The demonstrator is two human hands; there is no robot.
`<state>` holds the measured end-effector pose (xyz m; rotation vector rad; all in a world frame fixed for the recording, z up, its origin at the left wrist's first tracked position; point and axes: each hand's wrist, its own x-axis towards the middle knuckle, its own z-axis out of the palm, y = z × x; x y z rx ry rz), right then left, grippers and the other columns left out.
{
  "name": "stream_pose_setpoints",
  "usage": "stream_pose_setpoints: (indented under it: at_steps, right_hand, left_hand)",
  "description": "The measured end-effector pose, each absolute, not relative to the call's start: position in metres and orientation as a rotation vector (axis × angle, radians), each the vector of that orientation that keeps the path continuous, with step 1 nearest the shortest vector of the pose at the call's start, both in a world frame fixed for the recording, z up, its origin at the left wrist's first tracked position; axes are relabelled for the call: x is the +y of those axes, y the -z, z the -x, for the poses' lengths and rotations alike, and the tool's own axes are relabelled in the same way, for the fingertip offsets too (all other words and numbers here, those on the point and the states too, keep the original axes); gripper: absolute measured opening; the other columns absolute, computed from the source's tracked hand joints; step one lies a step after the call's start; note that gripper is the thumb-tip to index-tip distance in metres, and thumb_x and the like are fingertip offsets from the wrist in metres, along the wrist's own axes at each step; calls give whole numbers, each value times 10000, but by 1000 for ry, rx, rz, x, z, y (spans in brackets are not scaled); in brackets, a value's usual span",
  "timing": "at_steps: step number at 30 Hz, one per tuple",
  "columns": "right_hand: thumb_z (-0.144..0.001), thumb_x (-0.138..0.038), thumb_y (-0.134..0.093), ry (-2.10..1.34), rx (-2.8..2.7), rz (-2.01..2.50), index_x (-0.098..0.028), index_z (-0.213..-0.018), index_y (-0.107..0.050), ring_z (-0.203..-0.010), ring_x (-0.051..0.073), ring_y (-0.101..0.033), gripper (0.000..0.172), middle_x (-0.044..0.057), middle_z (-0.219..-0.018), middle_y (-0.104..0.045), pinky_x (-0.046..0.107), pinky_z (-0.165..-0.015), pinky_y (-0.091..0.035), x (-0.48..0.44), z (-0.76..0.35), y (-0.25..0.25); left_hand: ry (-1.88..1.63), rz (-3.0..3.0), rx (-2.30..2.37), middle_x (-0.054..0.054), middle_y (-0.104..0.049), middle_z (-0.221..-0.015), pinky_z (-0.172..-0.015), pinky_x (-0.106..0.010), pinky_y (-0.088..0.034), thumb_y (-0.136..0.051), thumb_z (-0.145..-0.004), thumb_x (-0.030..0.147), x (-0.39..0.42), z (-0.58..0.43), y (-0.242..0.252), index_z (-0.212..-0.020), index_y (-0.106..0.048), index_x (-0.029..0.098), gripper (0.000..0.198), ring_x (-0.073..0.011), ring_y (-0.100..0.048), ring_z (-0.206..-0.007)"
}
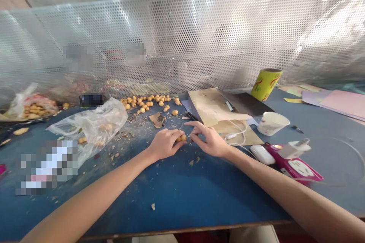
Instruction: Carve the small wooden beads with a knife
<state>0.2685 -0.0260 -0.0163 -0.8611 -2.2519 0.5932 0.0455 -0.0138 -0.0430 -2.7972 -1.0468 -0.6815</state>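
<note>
My left hand (165, 143) is closed around a small tan gourd (181, 137), just above the blue table. Facing it from the right, my right hand (209, 138) has its thumb and a finger drawn together while the index finger points left. A thin thing seems to sit at those fingertips, too small to make out. Beyond the hands lies a spread of similar small gourds (151, 100), some showing a double-bulb shape. A torn brown scrap (157, 120) and dark crumbs lie between the hands and these gourds.
Left are a clear plastic bag (104, 129) and another filled bag (37, 106). Right are brown paper (209, 104), a black sheet (248, 102), a yellow roll (265, 85), a paper cup (273, 123) and a pink power strip (299, 167). A perforated metal screen (182, 38) stands behind.
</note>
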Motion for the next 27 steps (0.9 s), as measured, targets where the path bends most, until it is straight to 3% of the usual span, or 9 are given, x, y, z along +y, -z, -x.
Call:
stream_pose_setpoints:
  at_steps: [4,8,12,17,21,27]
  right_hand:
    - [-960,-235,-449,-627,-2295,837,-203,-1296,-480,-788,148,-660,339,16,-862,-710,261,-742,-495,-25,-266,17]
    - [-943,-201,-466,-595,-2311,844,-222,-1350,-460,-763,141,-661,408,-1,-844,-716,252,-737,-496,-24,-265,19]
    - [-918,-159,-480,-523,-2379,854,-218,-1270,-557,-716,136,-648,365,-4,-809,-712,247,-709,-489,-19,-267,23]
    - [-901,-122,-474,-444,-2449,797,-206,-1111,-666,-785,141,-671,296,26,-940,-730,247,-732,-495,-15,-267,29]
    - [-907,-130,-470,-425,-2439,808,-219,-1117,-667,-835,152,-687,302,22,-973,-734,263,-761,-515,-15,-264,31]
    - [-925,-144,-461,-427,-2456,797,-220,-1155,-651,-897,168,-688,308,37,-1035,-728,297,-818,-531,-16,-264,31]
  left_hand:
    - [684,2805,-1047,-53,-691,-933,-702,-330,-459,-438,-973,475,-13,-46,44,-1109,-552,186,339,-217,-671,-830]
    - [755,2807,-1094,-84,-698,-959,-754,-353,-475,-471,-939,540,-13,-45,46,-1111,-552,152,432,-236,-668,-872]
    - [713,2749,-1080,-71,-704,-832,-779,-365,-444,-462,-944,517,-15,-45,38,-915,-641,163,398,-226,-647,-824]
    - [732,2589,-1271,-38,-714,-751,-748,-334,-424,-466,-940,484,-19,-28,0,-794,-696,190,400,-190,-631,-728]
    - [732,2433,-1750,-18,-720,-756,-596,-263,-409,-459,-912,466,-32,21,-51,-889,-713,211,360,-160,-608,-625]
    - [803,1801,-2252,16,-697,-998,-787,-258,-462,-515,-839,486,-78,159,-76,-1029,-616,236,330,-176,-642,-892]
